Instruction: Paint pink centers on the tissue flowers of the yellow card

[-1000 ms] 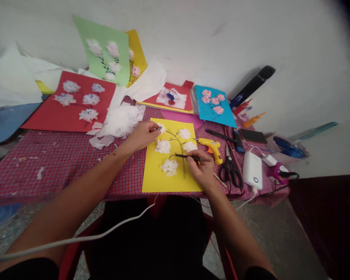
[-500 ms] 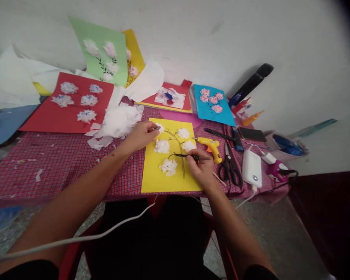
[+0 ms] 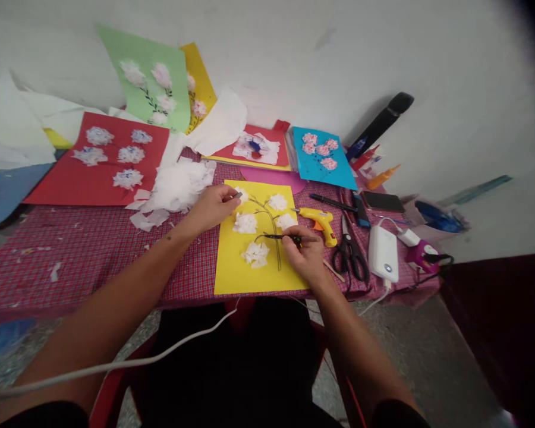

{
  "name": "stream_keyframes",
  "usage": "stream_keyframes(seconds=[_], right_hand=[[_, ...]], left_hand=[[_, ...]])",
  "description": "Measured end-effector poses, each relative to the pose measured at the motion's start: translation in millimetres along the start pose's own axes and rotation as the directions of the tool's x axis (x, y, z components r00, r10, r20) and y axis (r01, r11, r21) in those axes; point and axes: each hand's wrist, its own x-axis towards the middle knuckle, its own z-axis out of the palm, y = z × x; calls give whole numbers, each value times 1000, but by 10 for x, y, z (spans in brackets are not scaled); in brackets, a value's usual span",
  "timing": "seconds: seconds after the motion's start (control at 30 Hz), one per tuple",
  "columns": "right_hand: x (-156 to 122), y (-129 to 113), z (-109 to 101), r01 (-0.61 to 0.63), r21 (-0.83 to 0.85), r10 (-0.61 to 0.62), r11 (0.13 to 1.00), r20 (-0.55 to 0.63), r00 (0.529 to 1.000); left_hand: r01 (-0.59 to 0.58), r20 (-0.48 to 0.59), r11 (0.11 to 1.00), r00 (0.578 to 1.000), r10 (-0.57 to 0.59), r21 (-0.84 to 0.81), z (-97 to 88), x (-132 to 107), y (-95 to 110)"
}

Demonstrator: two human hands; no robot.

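Note:
A yellow sheet of paper [image 3: 232,278] lies at the table's front edge, bearing several white crumpled-paper flowers [image 3: 245,223] and a dark drawn branch [image 3: 275,221]. My right hand [image 3: 307,252] rests on the sheet's right side, fingers closed around a slim dark pen [image 3: 274,236]. The pen's tip points left, at a curved line above the lowest flower. At the upper left of the sheet, my left hand [image 3: 214,205] pinches a small grey piece [image 3: 238,195], too small to name, close to the top left flower.
White paper scraps [image 3: 178,187] are heaped left of the sheet. On the right lie a yellow glue gun [image 3: 318,222], black scissors [image 3: 350,258], a marker [image 3: 332,203], a phone [image 3: 383,201] and a white power bank [image 3: 383,254]. Finished-looking flower cards, including a red card [image 3: 62,181], stand behind.
The view has shifted slightly, so everything sits a little further left. Both hands keep their grips, and the pen tip stays by the curved line above the lowest flower.

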Motion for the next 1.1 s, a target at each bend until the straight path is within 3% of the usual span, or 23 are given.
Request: stream_keyframes(seconds=[0.33, 0.6, 1.1], right_hand=[[-24, 96, -45, -45, -57, 36, 997, -148, 988], [-11, 43, -22, -27, -16, 25, 1000, -82, 996], [-27, 84, -44, -57, -10, 55, 998, -143, 988]], left_hand=[[5, 13, 1000, 1000, -5, -4, -4, -7, 7], [6, 13, 1000, 1000, -6, -11, -4, -5, -4], [9, 17, 1000, 1000, -8, -15, -9, -4, -3]])
